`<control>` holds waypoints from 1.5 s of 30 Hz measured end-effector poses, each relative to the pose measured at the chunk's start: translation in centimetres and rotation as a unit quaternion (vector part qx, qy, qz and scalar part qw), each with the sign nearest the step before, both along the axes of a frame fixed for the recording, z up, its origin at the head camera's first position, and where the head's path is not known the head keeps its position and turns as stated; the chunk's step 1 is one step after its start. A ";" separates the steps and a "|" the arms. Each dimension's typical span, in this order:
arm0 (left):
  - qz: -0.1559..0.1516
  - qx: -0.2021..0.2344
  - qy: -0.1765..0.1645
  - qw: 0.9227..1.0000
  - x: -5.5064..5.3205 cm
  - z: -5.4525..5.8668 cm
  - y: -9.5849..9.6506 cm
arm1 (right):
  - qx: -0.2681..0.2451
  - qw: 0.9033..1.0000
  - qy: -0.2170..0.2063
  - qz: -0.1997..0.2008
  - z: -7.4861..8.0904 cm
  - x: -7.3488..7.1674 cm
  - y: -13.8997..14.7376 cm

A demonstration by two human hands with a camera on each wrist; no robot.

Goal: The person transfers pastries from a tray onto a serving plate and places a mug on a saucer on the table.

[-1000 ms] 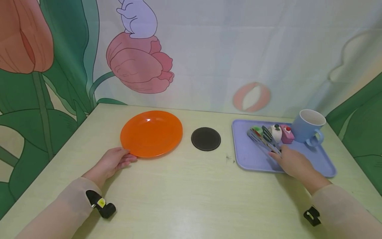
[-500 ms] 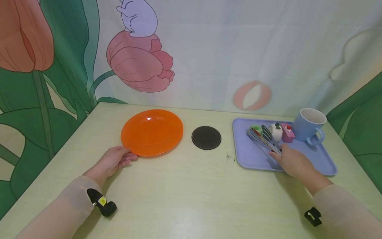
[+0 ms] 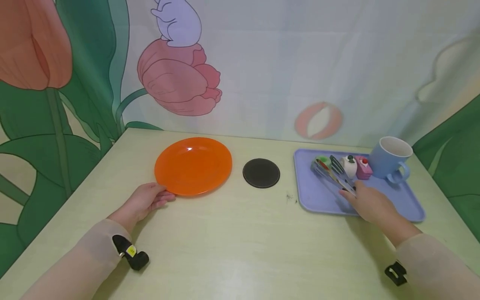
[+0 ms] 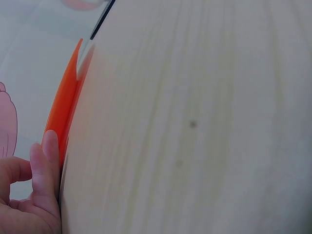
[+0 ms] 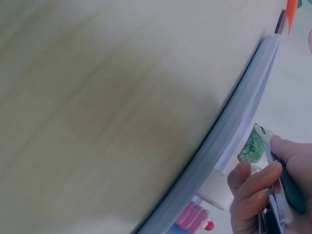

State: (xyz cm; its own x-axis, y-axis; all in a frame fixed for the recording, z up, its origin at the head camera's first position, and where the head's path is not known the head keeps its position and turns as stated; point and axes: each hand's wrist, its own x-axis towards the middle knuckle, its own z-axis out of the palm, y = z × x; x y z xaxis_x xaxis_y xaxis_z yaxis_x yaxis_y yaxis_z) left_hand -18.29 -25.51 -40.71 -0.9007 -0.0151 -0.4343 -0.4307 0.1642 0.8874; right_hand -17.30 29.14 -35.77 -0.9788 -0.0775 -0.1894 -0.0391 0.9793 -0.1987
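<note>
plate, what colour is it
The plate is plain orange, best seen in the head view.

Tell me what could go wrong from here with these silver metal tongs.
The tongs are spread at the small green toy, which could slip out. The rounded white toy cake close beside them might get knocked. The left hand holds the glossy round orange plate by its rim, so it might tilt.

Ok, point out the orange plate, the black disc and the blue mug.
Orange plate [image 3: 193, 167], head view: bare middle.
Black disc [image 3: 261, 173], head view: centre of top.
Blue mug [image 3: 382, 163], head view: outer wall.
</note>
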 end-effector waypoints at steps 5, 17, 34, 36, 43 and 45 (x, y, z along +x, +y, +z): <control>-0.006 0.008 0.004 1.000 0.1 0.2 0.1 | -0.007 1.000 0.008 0.002 0.1 0.2 -0.2; 0.002 0.007 -0.004 1.000 0.0 0.2 0.2 | -0.010 1.000 0.026 0.014 0.2 0.3 -0.9; 0.010 -0.003 -0.009 1.000 0.0 0.1 0.2 | -0.030 0.998 0.051 0.021 0.4 0.3 -2.1; 0.012 -0.004 -0.010 1.000 0.0 0.1 0.2 | -0.030 0.998 0.055 0.024 0.5 0.3 -2.2; 0.014 -0.006 -0.012 1.000 -0.1 0.1 0.2 | -0.025 0.997 0.059 0.038 0.6 0.4 -2.5; 0.013 -0.006 -0.011 1.000 -0.1 0.0 0.1 | -0.024 0.997 0.056 0.038 0.6 0.4 -2.7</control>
State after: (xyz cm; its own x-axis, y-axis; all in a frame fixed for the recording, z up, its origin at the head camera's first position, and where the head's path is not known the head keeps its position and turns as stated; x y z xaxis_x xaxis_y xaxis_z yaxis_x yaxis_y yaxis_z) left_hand -18.36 -25.36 -40.68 -0.8897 -0.0438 -0.4545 -0.4552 0.1627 0.8754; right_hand -16.94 26.49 -35.19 -0.9844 -0.1594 -0.0743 -0.1381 0.9622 -0.2347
